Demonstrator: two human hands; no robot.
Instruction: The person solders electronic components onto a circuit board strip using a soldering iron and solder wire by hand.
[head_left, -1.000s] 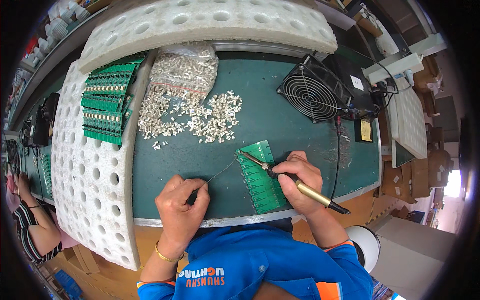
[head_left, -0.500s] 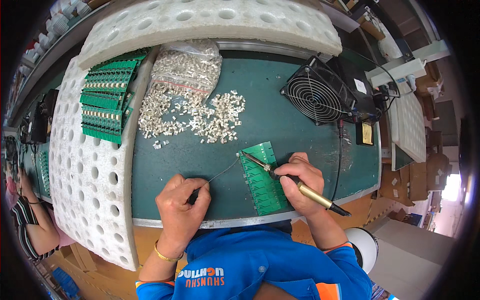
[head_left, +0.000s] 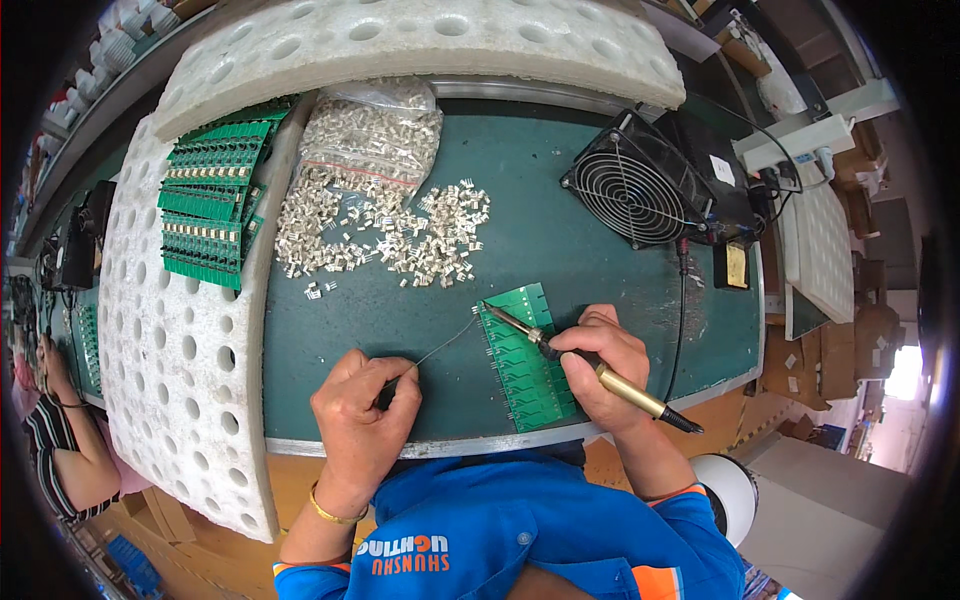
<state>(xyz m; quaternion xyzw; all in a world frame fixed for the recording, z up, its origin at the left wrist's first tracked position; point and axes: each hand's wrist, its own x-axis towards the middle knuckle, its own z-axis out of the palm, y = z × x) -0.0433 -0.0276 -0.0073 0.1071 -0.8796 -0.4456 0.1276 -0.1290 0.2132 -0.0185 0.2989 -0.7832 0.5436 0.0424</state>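
Observation:
My right hand (head_left: 606, 368) is closed round the handle of a soldering iron (head_left: 630, 392), whose tip rests at the upper left corner of a green circuit board (head_left: 525, 362). Between thumb and fingers, my left hand (head_left: 366, 404) pinches a thin solder wire (head_left: 446, 343). The wire's free end reaches the same corner, close to the iron's tip. Small pins stick out along the board's left edge. The board lies flat on the dark green bench mat (head_left: 340, 320), near the front edge.
A pile of small white connectors (head_left: 430, 235) spills from a clear plastic bag (head_left: 375, 130). Several populated circuit boards (head_left: 205, 220) lie on a holed white foam block (head_left: 185, 350). Another foam block (head_left: 420, 45) spans the back. A black fan (head_left: 630, 185) stands at right. A co-worker's arm (head_left: 85, 450) shows far left.

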